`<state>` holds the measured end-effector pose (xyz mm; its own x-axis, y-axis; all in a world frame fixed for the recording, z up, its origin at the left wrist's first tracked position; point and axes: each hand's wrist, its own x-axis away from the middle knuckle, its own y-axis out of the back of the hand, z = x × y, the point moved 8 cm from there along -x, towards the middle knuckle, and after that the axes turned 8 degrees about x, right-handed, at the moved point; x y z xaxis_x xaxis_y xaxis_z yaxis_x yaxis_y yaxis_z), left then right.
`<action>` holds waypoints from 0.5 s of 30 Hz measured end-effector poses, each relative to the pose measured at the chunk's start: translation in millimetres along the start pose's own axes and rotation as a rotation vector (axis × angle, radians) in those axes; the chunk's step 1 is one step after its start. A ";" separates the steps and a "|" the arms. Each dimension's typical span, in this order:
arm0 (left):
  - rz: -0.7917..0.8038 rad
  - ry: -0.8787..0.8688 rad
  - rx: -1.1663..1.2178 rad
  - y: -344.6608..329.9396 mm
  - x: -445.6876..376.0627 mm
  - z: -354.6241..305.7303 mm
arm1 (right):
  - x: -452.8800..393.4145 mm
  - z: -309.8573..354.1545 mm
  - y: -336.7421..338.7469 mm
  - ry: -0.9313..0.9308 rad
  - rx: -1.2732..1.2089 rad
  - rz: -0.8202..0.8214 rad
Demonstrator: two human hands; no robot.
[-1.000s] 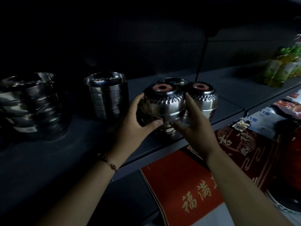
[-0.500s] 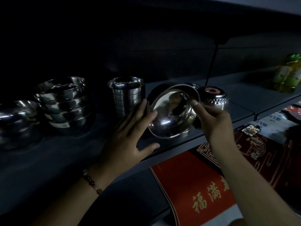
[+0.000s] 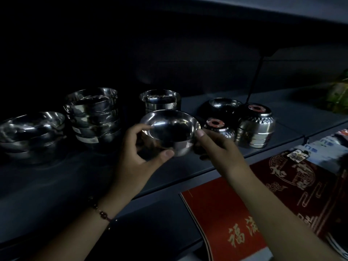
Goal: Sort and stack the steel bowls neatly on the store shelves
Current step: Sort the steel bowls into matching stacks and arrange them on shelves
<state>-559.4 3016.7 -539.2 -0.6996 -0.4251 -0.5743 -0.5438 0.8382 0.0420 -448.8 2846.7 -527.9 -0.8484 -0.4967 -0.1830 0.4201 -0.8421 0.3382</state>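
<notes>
I hold one steel bowl [image 3: 170,129] upright above the front of the dark shelf [image 3: 56,185]. My left hand [image 3: 139,161] grips its left rim and underside, thumb below. My right hand [image 3: 220,149] pinches its right rim. Behind it stands a narrow stack of upright bowls [image 3: 160,99]. To the left are a taller stack of wider bowls [image 3: 92,117] and a low stack of wide bowls [image 3: 32,132]. To the right, two upside-down patterned stacks with red-ringed bases [image 3: 219,129] [image 3: 256,127] and an upright bowl [image 3: 224,105] behind them.
A black rod [image 3: 256,78] slants down from the upper shelf to the shelf's back right. Green packages [image 3: 339,95] lie at the far right. Below the shelf edge are red printed packs [image 3: 244,213] with gold characters.
The bowl, upside down on a patterned stack a second ago, was lifted off, tipped on its side, and now sits mouth-up between both hands. My view shifted left, showing more stacks.
</notes>
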 end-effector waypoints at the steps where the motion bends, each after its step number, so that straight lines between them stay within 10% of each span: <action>1: -0.013 0.025 0.016 1.7 -0.6 1.5 | 0.9 2.0 -2.4 0.022 -0.010 0.011; 15: -0.101 0.149 0.258 -1.8 -9.4 11.3 | 0.1 8.8 -3.3 0.117 0.074 0.003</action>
<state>-546.5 3023.1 -543.1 -0.7183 -0.5402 -0.4384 -0.4921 0.8400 -0.2288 -453.1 2851.2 -520.9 -0.8017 -0.5243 -0.2869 0.3944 -0.8248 0.4051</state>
